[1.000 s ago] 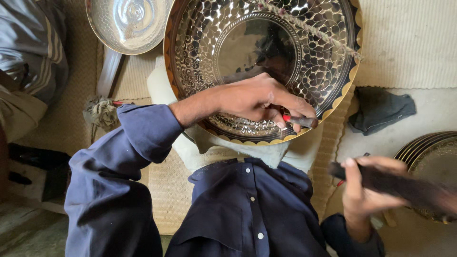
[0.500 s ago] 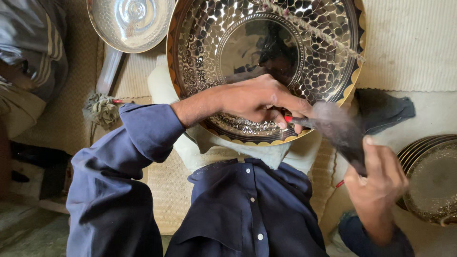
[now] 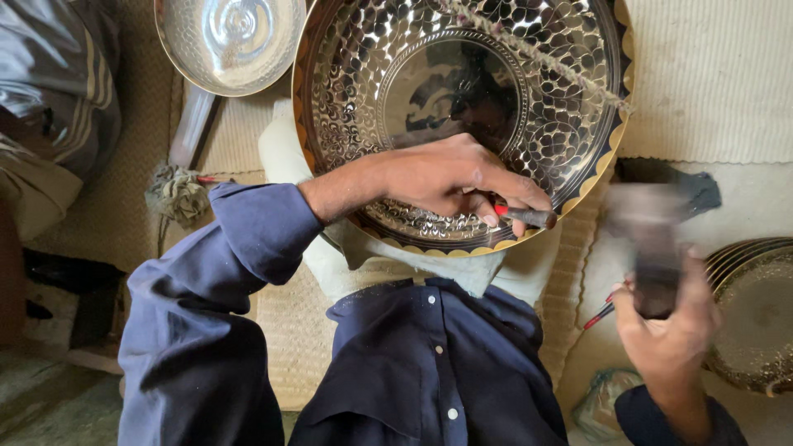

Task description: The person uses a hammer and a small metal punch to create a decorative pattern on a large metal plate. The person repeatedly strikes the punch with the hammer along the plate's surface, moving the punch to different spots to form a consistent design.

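A large shiny metal tray (image 3: 578,157) with a hammered scale pattern and a scalloped gold rim rests on a white cloth over my lap. My left hand (image 3: 446,177) lies on its lower part, fingers closed around a dark chisel with a red band (image 3: 524,216) whose tip sits near the rim. Off to the right of the tray, my right hand (image 3: 669,326) grips a dark hammer (image 3: 652,248), which is raised and blurred by motion.
A smaller silver dish (image 3: 231,37) lies at the top left. Stacked patterned plates (image 3: 756,314) sit at the right edge. A dark cloth (image 3: 702,190) lies beside the tray, a frayed rag (image 3: 175,192) at left. Another person's striped sleeve (image 3: 45,91) is at far left.
My right hand swung the hammer in to the chisel by the tray's rim, then pulled it back to the right and up. My left hand stayed on the tray with the chisel.
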